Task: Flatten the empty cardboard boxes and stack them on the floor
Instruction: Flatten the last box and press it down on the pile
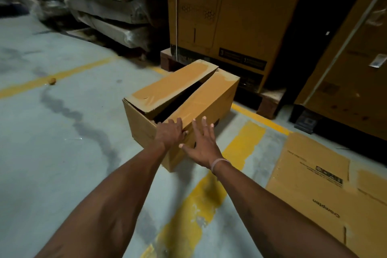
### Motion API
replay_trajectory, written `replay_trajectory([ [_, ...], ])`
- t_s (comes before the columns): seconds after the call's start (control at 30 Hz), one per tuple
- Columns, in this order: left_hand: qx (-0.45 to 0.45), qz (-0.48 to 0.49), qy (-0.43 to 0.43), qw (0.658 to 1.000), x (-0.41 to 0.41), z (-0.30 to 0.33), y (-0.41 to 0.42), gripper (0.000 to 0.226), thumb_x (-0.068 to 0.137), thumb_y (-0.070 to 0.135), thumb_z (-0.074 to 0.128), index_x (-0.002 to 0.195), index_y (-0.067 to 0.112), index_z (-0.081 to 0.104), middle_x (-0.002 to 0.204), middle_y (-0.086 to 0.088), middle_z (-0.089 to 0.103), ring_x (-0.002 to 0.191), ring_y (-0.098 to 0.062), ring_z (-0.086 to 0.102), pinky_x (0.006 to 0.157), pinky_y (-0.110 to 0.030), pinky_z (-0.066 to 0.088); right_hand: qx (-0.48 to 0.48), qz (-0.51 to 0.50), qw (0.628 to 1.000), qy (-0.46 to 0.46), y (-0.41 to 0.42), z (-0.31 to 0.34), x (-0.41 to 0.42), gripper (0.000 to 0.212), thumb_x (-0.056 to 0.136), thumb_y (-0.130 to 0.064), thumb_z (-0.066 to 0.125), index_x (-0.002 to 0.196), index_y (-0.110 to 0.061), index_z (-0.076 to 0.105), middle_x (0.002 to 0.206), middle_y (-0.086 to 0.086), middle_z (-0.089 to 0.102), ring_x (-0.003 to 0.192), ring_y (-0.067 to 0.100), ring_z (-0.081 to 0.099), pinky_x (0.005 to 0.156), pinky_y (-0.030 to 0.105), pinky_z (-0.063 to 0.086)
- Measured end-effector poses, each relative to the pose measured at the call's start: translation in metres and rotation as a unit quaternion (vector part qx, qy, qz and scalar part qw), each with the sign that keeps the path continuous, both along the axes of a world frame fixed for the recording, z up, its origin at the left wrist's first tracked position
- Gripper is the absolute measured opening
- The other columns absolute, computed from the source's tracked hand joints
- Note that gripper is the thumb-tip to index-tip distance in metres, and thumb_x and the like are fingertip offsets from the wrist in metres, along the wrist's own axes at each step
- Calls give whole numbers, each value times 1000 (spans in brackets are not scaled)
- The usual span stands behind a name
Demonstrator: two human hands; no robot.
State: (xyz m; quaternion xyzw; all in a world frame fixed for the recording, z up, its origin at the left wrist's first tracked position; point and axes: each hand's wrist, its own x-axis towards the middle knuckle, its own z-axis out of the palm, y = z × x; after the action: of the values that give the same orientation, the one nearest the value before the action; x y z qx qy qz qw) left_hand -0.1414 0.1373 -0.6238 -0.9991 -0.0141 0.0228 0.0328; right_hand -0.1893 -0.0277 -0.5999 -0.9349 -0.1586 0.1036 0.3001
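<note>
**Both hands on the near end of a half-open cardboard box**

So the cardboard box (180,107) is sitting upright on the concrete floor (62,153), roughly in the middle of the view, just near of a wooden pallet (270,100). Its two top flaps are taped over with tan tape but split apart down the middle, with a dark gap running along the length. The left flap is tilted up a bit, the right one slopes down.

The left hand (169,133) is at the near end of the box, fingers curled over the near edge of the right flap right where the gap ends, so it looks like it's gripping that edge. The right hand (202,144) is just right of it, fingers spread and straight, holding nothing; can't tell whether the palm is actually touching the cardboard. There's a pale wristband (219,163) on that wrist.

Near right, a flattened box (314,184) with printed text lies flat on the floor. Yellow painted lines (199,205) run across the concrete. Far behind the box stands a tall carton (230,16) on the pallet, another tall carton (356,58) at far right, and plastic-wrapped stacks (94,2) at far left
</note>
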Motion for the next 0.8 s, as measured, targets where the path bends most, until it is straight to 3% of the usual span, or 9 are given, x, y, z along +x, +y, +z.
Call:
replay_trajectory([
  [0.1, -48, -9, -10, 999, -11, 8, -16, 48, 109, 45, 38, 140, 9, 43, 113, -11, 68, 95, -30, 67, 81, -41, 53, 24, -24, 999, 35, -6, 7, -7, 90, 100, -49, 58, 166, -36, -2, 170, -6, -26, 157, 29, -23, 127, 51, 10],
  [0.2, -58, -20, -6, 998, -31, 15, -50, 43, 107, 34, 44, 138, 4, 47, 113, -11, 69, 97, -31, 68, 75, -37, 52, 64, -51, 995, 61, -24, 18, -7, 71, 107, -32, 44, 166, -34, 5, 171, -5, -22, 158, 30, -16, 126, 49, 11],
  [0.3, -42, -52, -5, 998, -58, 24, -105, 39, 102, 30, 49, 134, 9, 56, 118, -9, 66, 107, -29, 64, 86, -39, 52, 100, -109, 987, 65, -50, 27, -10, 62, 109, -37, 37, 166, -34, 13, 172, -4, -17, 160, 29, 0, 126, 48, 20],
  [0.4, -29, -115, 24, 993, -75, 29, -161, 48, 105, 35, 45, 149, 18, 47, 149, -12, 50, 138, -31, 45, 113, -43, 37, 172, -187, 960, 115, -76, 31, -12, 60, 109, -39, 43, 165, -34, 22, 173, -4, -11, 160, 28, 9, 125, 48, 26],
  [0.47, -19, -139, 64, 988, -75, 31, -179, 56, 105, 41, 45, 157, 19, 38, 164, -13, 34, 152, -32, 27, 122, -46, 25, 229, -222, 933, 168, -92, 31, -13, 59, 106, -41, 49, 162, -35, 30, 174, -1, 3, 158, 30, 17, 123, 52, 28],
  [0.57, 18, -163, 52, 985, -71, 36, -172, 61, 105, 44, 44, 157, 13, 37, 164, -15, 33, 153, -35, 20, 123, -49, 20, 237, -218, 915, 241, -102, 37, -25, 56, 103, -60, 42, 154, -36, 46, 157, -3, 45, 140, 32, 45, 107, 50, 43],
  [0.6, 20, -174, 32, 984, -71, 41, -163, 59, 106, 41, 41, 156, 10, 39, 162, -15, 36, 153, -35, 20, 123, -50, 20, 238, -222, 911, 254, -104, 39, -29, 58, 105, -62, 37, 153, -31, 48, 153, 1, 50, 135, 33, 49, 103, 51, 45],
  [0.7, 28, -202, -36, 978, -67, 52, -118, 47, 105, 38, 40, 142, 12, 54, 152, -11, 51, 154, -33, 25, 123, -51, 20, 218, -224, 915, 256, -102, 34, -35, 62, 107, -59, 32, 162, -32, 28, 165, 6, 35, 147, 39, 38, 115, 55, 40],
  [0.8, 21, -141, -48, 989, -61, 54, -65, 53, 105, 38, 45, 153, 16, 41, 164, -14, 34, 158, -36, 13, 126, -58, 13, 143, -191, 943, 231, -91, 20, -40, 77, 104, -54, 45, 162, -46, -4, 166, 3, 34, 140, 40, 47, 104, 48, 51],
])
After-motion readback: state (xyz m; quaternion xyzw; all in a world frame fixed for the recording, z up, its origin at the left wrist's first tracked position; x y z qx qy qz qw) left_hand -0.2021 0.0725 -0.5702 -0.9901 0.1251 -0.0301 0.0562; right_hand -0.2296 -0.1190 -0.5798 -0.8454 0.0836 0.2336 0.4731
